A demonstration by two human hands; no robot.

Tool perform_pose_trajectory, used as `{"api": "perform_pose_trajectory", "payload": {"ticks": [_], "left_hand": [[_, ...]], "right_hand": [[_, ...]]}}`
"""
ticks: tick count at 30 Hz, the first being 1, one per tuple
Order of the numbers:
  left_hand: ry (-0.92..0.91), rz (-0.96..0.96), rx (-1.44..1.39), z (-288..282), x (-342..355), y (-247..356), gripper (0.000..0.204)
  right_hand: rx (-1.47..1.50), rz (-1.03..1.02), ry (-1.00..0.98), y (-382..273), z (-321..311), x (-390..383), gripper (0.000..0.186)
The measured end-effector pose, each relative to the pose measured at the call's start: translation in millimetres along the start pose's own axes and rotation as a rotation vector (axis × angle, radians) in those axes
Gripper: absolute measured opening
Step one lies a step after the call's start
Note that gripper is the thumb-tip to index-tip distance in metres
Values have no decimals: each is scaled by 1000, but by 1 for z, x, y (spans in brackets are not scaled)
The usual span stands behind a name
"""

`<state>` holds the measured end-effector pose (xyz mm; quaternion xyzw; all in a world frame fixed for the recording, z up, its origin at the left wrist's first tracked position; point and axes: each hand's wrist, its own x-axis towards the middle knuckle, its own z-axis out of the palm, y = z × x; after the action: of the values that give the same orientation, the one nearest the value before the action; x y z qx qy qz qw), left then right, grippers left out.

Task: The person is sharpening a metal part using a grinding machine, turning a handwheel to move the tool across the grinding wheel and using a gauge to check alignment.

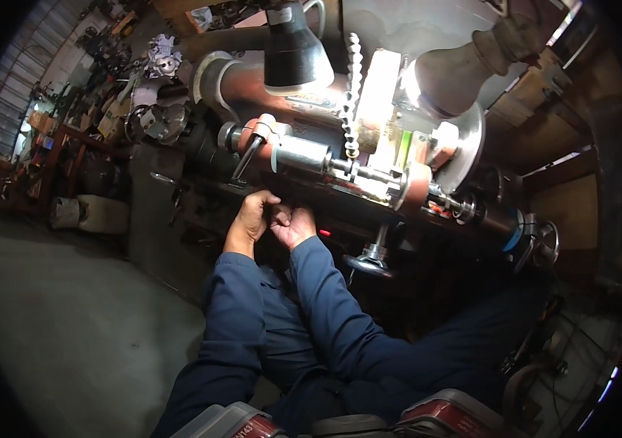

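Observation:
My left hand (252, 214) and my right hand (293, 225) are close together at the shadowed front of a machine, with fingers curled; whatever they hold is hidden or too dark to make out. Above them, a steel cylinder (303, 153) sits in a red-housed fixture (257, 131), with a slim shaft running right to a second red housing (416, 187). A segmented coolant hose (352, 95) hangs over the shaft, and a large wheel guard (466, 153) stands behind. A small red light (325, 233) glows just right of my right hand, near a metal handwheel (369, 264).
Two lamps (296, 51) (442, 80) overhang the machine. A smaller handwheel (545, 243) is at its right end, beside wooden panelling (566, 204). Cluttered parts shelves (104, 80) line the back left. Concrete floor (99, 321) shows lower left, cables (574, 350) lower right.

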<state>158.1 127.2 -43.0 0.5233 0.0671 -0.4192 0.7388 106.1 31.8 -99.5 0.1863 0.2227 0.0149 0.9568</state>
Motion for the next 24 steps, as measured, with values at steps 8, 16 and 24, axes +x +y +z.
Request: {"api": "perform_pose_trajectory", "payload": {"ticks": [8, 16, 24], "left_hand": [[332, 193, 455, 27, -31, 28, 25], [932, 1371, 689, 55, -27, 78, 16], [675, 1449, 1223, 103, -15, 93, 23]], "right_hand": [[161, 42, 23, 1, 2, 0, 20], [-1486, -177, 97, 29, -30, -79, 51], [-2233, 625, -265, -65, -80, -258, 70]]}}
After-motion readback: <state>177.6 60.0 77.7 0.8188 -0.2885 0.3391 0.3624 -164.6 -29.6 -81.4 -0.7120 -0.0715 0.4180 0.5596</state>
